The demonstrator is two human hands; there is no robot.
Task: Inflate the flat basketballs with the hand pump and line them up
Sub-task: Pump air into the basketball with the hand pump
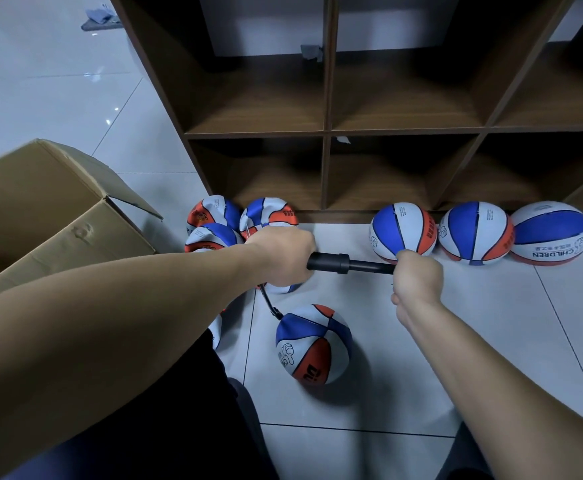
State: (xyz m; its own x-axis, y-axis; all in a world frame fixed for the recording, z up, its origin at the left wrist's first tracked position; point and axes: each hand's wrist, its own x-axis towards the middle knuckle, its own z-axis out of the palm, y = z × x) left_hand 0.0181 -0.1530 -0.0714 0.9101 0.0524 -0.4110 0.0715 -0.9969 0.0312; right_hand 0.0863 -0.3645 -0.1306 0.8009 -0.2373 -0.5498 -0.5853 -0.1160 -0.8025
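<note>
L hand (280,258) wraps the black pump (338,262) barrel, R hand (417,278) fists its handle at 3 o'clock — rod partly out. Hose (268,303) drops toward 6 into the ball (312,344) on the floor tile. Three round balls (477,233) line the shelf (324,133) base at 1–2 o'clock; flat balls (214,223) pile at 10, w/ cardboard box (41,216) at 9.
</note>
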